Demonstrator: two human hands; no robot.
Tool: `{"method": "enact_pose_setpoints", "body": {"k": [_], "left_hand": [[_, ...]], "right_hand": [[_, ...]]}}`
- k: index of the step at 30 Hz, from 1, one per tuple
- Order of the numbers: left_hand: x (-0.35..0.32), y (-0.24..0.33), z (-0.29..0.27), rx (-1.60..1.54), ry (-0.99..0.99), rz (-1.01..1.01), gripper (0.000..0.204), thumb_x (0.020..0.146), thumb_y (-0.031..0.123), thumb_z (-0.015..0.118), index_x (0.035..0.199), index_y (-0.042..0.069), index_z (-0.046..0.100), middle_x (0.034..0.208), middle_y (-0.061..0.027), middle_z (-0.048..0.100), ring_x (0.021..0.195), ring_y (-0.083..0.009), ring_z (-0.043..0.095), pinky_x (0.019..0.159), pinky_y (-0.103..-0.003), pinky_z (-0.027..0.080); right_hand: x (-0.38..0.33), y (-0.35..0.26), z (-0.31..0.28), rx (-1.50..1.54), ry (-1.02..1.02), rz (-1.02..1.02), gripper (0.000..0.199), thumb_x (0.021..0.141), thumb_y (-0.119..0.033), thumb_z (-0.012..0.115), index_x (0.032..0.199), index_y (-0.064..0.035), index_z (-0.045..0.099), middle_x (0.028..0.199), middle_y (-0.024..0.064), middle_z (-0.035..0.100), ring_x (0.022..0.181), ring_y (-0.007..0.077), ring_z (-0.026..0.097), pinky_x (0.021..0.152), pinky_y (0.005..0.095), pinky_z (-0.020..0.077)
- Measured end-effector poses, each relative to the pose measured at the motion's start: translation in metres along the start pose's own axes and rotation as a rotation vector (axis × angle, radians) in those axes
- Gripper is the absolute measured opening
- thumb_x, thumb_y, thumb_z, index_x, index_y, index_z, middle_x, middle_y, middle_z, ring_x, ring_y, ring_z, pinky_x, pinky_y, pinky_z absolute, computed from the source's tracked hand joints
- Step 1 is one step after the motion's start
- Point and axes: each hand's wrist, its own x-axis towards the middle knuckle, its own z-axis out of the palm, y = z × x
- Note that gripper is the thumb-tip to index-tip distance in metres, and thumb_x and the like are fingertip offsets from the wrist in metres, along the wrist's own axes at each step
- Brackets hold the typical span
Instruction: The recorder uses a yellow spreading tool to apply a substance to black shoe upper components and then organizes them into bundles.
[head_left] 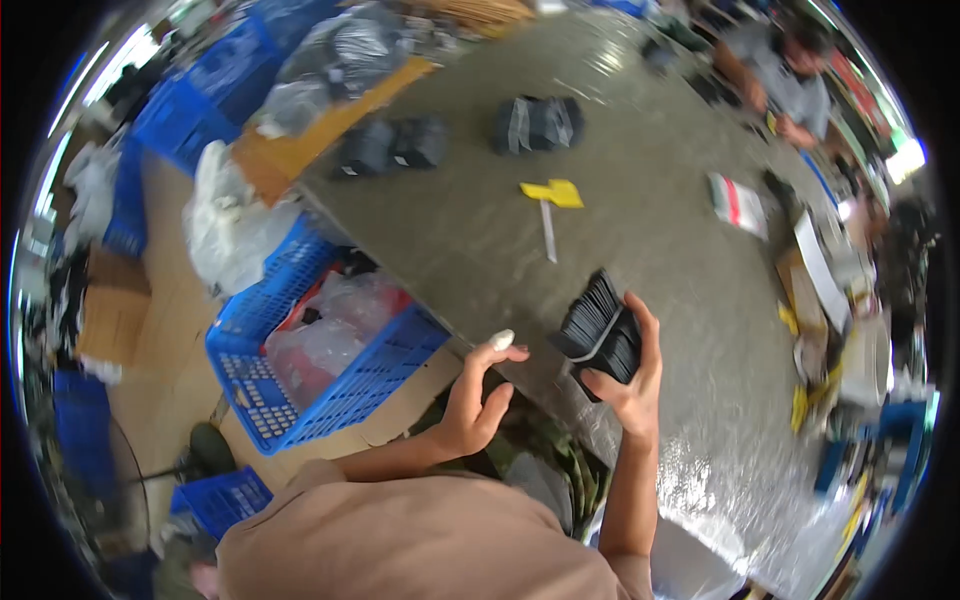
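Observation:
My right hand [638,385] grips a banded bundle of thin black pieces [602,335]. A pale band runs around the bundle's middle, and the pieces fan out at its upper end. What kind of pieces they are I cannot make out. To the left, apart from the bundle, my left hand [478,398] is empty with thumb and fingers spread. One of its fingertips has a white wrap. Beyond the hands, a yellow piece with a narrow white strip [549,230] lies on the table [660,270]. Farther off sit two dark bundles, a banded one [538,125] and another [392,146].
Left of the table stands a blue basket [345,385] holding plastic bags. Blue crates [185,125] and cardboard [350,120] are behind it. A white packet with a red stripe [738,205] lies at right. Another person [790,75] works at the far right.

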Motion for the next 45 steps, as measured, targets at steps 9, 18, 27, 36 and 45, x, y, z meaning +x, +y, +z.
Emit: {"method": "enact_pose_setpoints", "body": {"k": [9, 18, 27, 36, 45], "left_hand": [[0.027, -0.05, -0.134, 0.05, 0.634, -0.133, 0.065, 0.099, 0.022, 0.06, 0.153, 0.006, 0.027, 0.133, -0.0129, 0.052, 0.118, -0.0222, 0.055, 0.104, -0.038, 0.041], [0.165, -0.135, -0.232, 0.494, 0.822, -0.067, 0.06, 0.102, 0.013, 0.048, 0.155, 0.0, 0.023, 0.152, -0.0198, 0.041, 0.139, -0.03, 0.041, 0.116, -0.041, 0.03], [0.166, -0.103, -0.207, 0.553, 0.769, 0.061, 0.056, 0.104, 0.018, 0.049, 0.152, -0.002, 0.028, 0.15, -0.0197, 0.046, 0.14, -0.0313, 0.041, 0.119, -0.043, 0.022], [0.202, -0.104, -0.1, 0.026, 0.356, -0.199, 0.057, 0.095, 0.004, 0.051, 0.149, 0.004, 0.034, 0.139, -0.0183, 0.051, 0.125, -0.0274, 0.053, 0.106, -0.042, 0.04], [0.199, -0.047, 0.01, 0.022, -0.05, 0.236, 0.05, 0.097, -0.003, 0.055, 0.145, -0.002, 0.039, 0.115, -0.0128, 0.059, 0.101, -0.021, 0.061, 0.095, -0.035, 0.049]], "right_hand": [[0.136, 0.006, 0.143, -0.302, -0.325, -0.274, 0.089, 0.056, -0.016, 0.081, 0.137, -0.0021, 0.048, 0.126, 0.0195, 0.047, 0.118, 0.0366, 0.05, 0.107, 0.042, 0.0404], [0.315, -0.001, 0.288, -0.602, -0.627, -0.46, 0.088, 0.06, -0.037, 0.08, 0.141, -0.0151, 0.052, 0.145, 0.017, 0.042, 0.133, 0.0418, 0.04, 0.111, 0.0531, 0.0348], [0.341, 0.028, 0.147, -0.928, -0.396, -0.454, 0.125, 0.052, -0.038, 0.092, 0.155, -0.0107, 0.028, 0.157, 0.0172, 0.03, 0.144, 0.0395, 0.032, 0.118, 0.0542, 0.026], [0.338, 0.031, 0.131, -1.041, -0.379, -0.476, 0.109, 0.052, -0.033, 0.088, 0.147, -0.0082, 0.041, 0.13, 0.0173, 0.052, 0.129, 0.0353, 0.046, 0.115, 0.0462, 0.0309], [0.152, 0.017, -0.002, 0.42, -0.117, 0.48, 0.074, 0.079, -0.041, 0.072, 0.138, -0.0008, 0.053, 0.121, 0.0133, 0.064, 0.112, 0.0212, 0.06, 0.096, 0.0373, 0.0474]]}}
